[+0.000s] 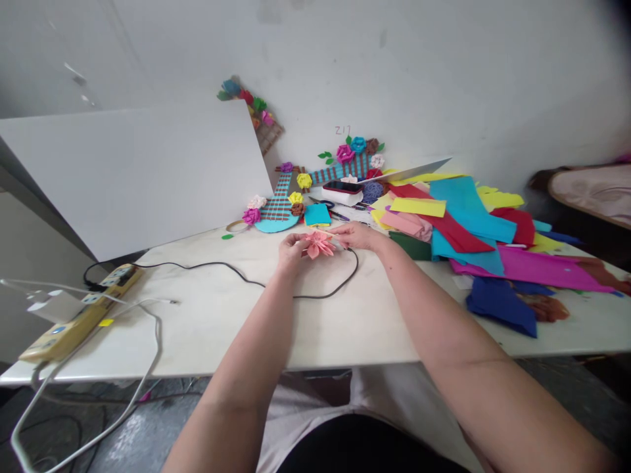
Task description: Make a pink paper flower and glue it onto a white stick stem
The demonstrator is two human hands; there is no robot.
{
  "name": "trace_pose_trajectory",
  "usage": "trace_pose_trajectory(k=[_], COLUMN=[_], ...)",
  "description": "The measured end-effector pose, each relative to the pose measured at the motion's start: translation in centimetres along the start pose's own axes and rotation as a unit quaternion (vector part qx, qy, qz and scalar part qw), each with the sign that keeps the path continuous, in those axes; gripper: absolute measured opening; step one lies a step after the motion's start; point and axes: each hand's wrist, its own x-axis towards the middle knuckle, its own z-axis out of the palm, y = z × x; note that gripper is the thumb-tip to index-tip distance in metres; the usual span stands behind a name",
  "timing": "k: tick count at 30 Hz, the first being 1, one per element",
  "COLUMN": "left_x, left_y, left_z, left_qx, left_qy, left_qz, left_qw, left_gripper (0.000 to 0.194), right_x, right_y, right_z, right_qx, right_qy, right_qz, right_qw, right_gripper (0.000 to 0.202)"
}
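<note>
Flower (320,245), pink and already many-petalled, is over the bench (345,335), pinched by the left hand (292,251), while the right hand (355,235) grips a pale stick (325,231); what remains I cannot tell.

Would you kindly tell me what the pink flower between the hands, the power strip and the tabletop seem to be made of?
Pink flower: probably paper, perhaps thin foam; matte, with thin, pointed petals.
Power strip: likely moulded plastic; a yellowish, uniform casing with sockets set in it.
Tabletop: perhaps laminate or painted board; pale and smooth, though its core cannot be told.
</note>
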Motion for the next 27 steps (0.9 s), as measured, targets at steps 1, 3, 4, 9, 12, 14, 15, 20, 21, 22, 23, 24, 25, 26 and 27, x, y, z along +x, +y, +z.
trace_pose_trajectory(k=[1, 3, 4, 9, 12, 14, 15, 20, 21, 22, 23, 24, 25, 26, 27], left_x=[0.04, 0.01, -0.06, -0.57, -0.47, -0.23, -0.10, 0.08, 0.01, -0.09, -0.19, -0.29, -0.38, -0.46, -0.52], left_y=[-0.06, -0.06, -0.01, 0.62, 0.78, 0.70, 0.64, 0.43, 0.45, 0.50, 0.56, 0.64, 0.73, 0.83, 0.91], left_z=[-0.01, -0.03, -0.04, -0.14, -0.09, 0.01, 0.07, 0.30, 0.33, 0.35, 0.37, 0.40, 0.42, 0.45, 0.46], left_qx=[-0.004, -0.008, -0.008, -0.001, -0.006, -0.017, -0.025, -0.048, -0.043, -0.037, -0.030, -0.024, -0.017, -0.010, -0.003], left_qy=[-0.005, -0.012, -0.016, -0.076, -0.108, -0.104, -0.096, -0.087, -0.092, -0.098, -0.102, -0.105, -0.106, -0.104, -0.101], left_qz=[0.002, 0.005, 0.007, -0.003, -0.030, -0.052, -0.062, -0.047, -0.039, -0.036, -0.038, -0.043, -0.049, -0.056, -0.062], left_qw=[1.000, 1.000, 1.000, 0.997, 0.994, 0.993, 0.993, 0.994, 0.994, 0.994, 0.994, 0.993, 0.993, 0.993, 0.993], left_gripper=[0.031, 0.034, 0.036, 0.057, 0.052, 0.045, 0.042, 0.029, 0.027, 0.025, 0.024, 0.023, 0.023, 0.023, 0.023], right_x=[-0.03, -0.09, -0.12, -0.13, -0.07, -0.04, -0.02, 0.09, 0.11, 0.13, 0.15, 0.18, 0.21, 0.24, 0.27], right_y=[-0.11, -0.31, -0.39, -0.47, -0.37, -0.30, -0.28, -0.37, -0.41, -0.45, -0.46, -0.46, -0.45, -0.42, -0.39], right_z=[0.00, -0.01, -0.01, -0.04, -0.02, -0.01, 0.01, 0.09, 0.11, 0.14, 0.16, 0.19, 0.23, 0.27, 0.31], right_qx=[0.004, 0.009, 0.009, -0.006, -0.016, -0.021, -0.024, -0.047, -0.054, -0.062, -0.067, -0.071, -0.073, -0.073, -0.073], right_qy=[-0.001, 0.000, 0.002, 0.005, 0.003, 0.001, -0.001, 0.000, 0.002, 0.003, 0.002, 0.002, 0.003, 0.005, 0.008], right_qz=[-0.003, -0.006, -0.007, 0.000, -0.011, -0.023, -0.025, -0.034, -0.039, -0.042, -0.044, -0.045, -0.046, -0.049, -0.051], right_qw=[1.000, 1.000, 1.000, 1.000, 1.000, 1.000, 0.999, 0.998, 0.998, 0.997, 0.997, 0.996, 0.996, 0.996, 0.996], right_gripper=[0.045, 0.044, 0.044, 0.042, 0.041, 0.042, 0.042, 0.041, 0.040, 0.039, 0.039, 0.038, 0.038, 0.037, 0.036])
